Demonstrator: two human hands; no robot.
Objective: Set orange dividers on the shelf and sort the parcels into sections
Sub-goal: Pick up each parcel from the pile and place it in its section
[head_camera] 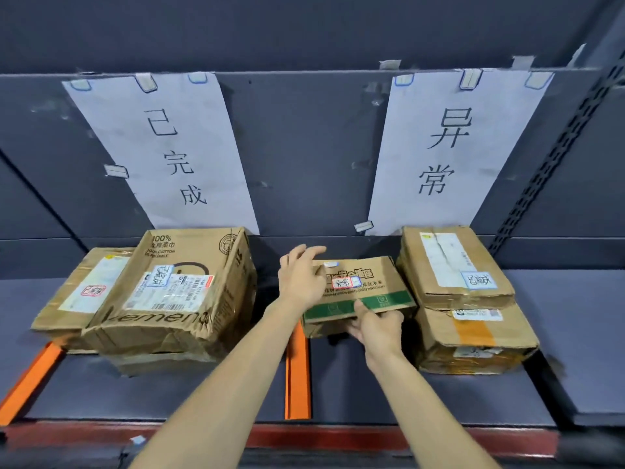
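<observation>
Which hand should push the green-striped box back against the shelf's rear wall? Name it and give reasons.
Right, probably. The right hand grips the green-striped box at its near edge, behind the push direction. The left hand only rests on its top left corner, fingers straight.

5 parcels [360,292], 2 orange dividers [297,367], 2 paper signs [162,150].

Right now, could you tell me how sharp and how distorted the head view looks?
Head view: wide-angle bend splays the signs and slants the upright; the left hand is motion-blurred; the box label is soft; lighting even, no glare.
</observation>
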